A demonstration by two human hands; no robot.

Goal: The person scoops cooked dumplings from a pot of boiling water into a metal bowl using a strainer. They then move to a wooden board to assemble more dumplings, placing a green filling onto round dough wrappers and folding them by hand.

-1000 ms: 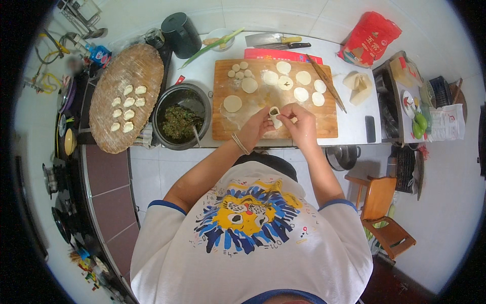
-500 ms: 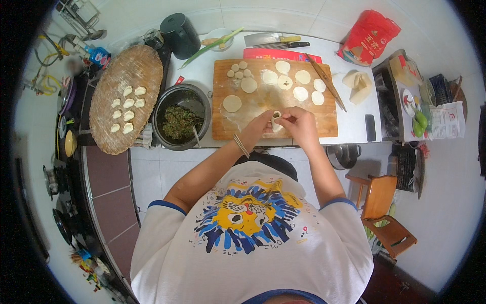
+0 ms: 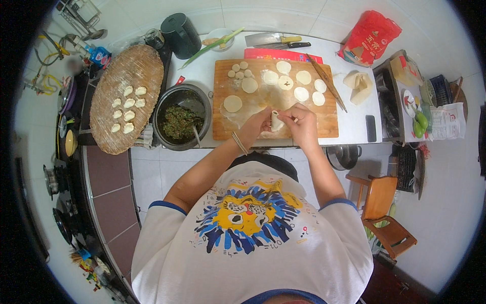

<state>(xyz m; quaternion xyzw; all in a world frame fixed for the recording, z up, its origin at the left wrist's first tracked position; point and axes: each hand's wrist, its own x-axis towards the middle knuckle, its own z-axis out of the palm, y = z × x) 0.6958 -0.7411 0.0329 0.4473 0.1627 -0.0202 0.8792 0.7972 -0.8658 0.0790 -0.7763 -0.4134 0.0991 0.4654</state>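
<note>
Over the near edge of the wooden board (image 3: 220,124), a folded dumpling (image 3: 276,122) is held between my two hands. My left hand (image 3: 257,124) grips its left side with closed fingers. The fingers of my right hand (image 3: 302,121) pinch its upper right edge. Flat round dumpling wrappers (image 3: 270,77) lie on the board beyond my hands, beside several small dough balls (image 3: 236,67). Left of the board stands a dark metal pot (image 3: 159,114) of chopped green filling (image 3: 177,121), a spoon (image 3: 196,136) leaning in it.
Finished dumplings (image 3: 128,103) sit in rows on a round woven tray (image 3: 121,66) at left. A tapered rolling pin (image 3: 334,91) rests across the board's right side. Beyond the board lie a cleaver (image 3: 263,39) and a black-handled knife (image 3: 298,44). A phone (image 3: 371,128) lies at right.
The wrapper's opening in my hands has narrowed, and its edges are now folded closer together. My right fingers have shifted slightly along the rim.
</note>
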